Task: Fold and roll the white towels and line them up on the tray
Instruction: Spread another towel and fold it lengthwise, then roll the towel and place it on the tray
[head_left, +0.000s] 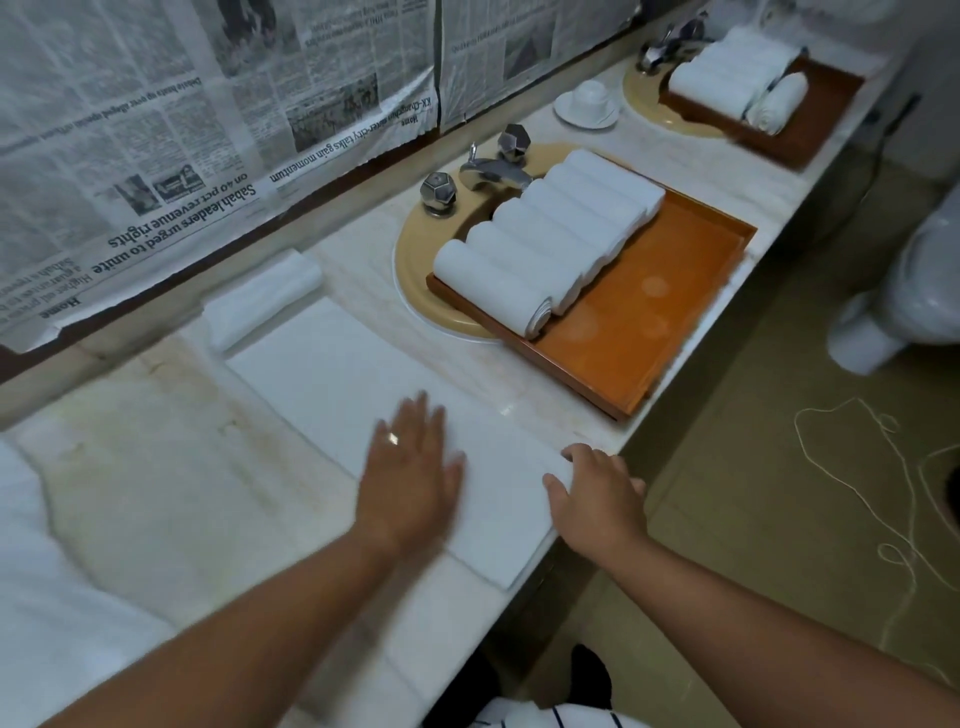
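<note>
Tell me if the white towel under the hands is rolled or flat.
Flat: the white towel lies as a long unrolled strip on the marble counter, left hand spread on it.

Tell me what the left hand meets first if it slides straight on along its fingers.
The left hand lies on the flat towel; beyond that and bare counter, probably the yellow sink rim, just before the tray.

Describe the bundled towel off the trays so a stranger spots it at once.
Find the marble countertop below the newspaper-covered wall, then the nearer orange tray with its row of rolled towels. Left of that tray a flat towel is spread; the bundled towel lies at its far end beside the wall, the only rolled-up one outside a tray.
</note>
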